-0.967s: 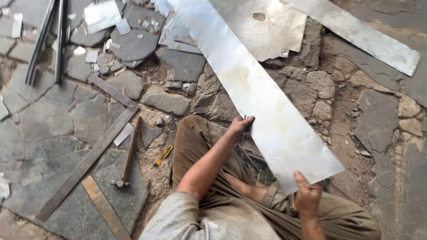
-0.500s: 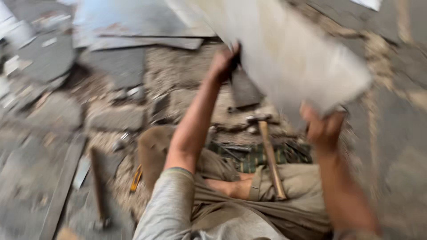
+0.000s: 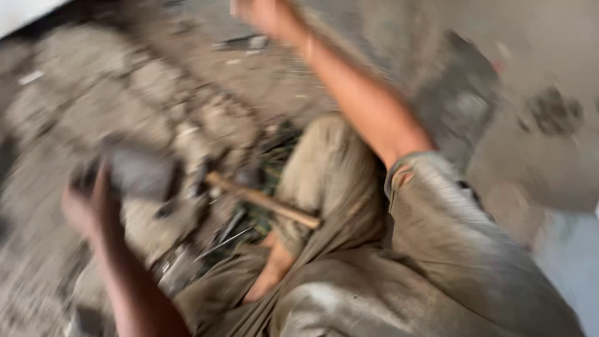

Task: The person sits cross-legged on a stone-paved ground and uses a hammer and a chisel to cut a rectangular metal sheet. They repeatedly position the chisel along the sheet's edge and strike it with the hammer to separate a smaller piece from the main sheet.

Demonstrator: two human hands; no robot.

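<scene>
The frame is heavily blurred and tilted. My left hand (image 3: pixel 262 14) is stretched out at the top edge, its arm coming from a grey sleeve (image 3: pixel 437 206) and passing over my bent knee (image 3: pixel 324 150). My right hand (image 3: pixel 93 206) is at the lower left, raised against a dark grey flat piece (image 3: pixel 140 171); blur hides whether it grips it. A hammer with a wooden handle (image 3: pixel 262 200) lies on the ground between my legs, between the two arms. A pale corner (image 3: pixel 25 9), possibly the metal sheet, shows at the top left.
Rough stone and dirt ground (image 3: pixel 156 93) fills the left and middle. A smooth grey surface with a dark stain (image 3: pixel 552 112) lies at the right. Thin metal scraps (image 3: pixel 231 237) lie beside the hammer near my foot (image 3: pixel 268 274).
The view has swung and rolled sharply, so my body now fills the lower right. The long metal sheet that both hands were lifting has left the middle of the view.
</scene>
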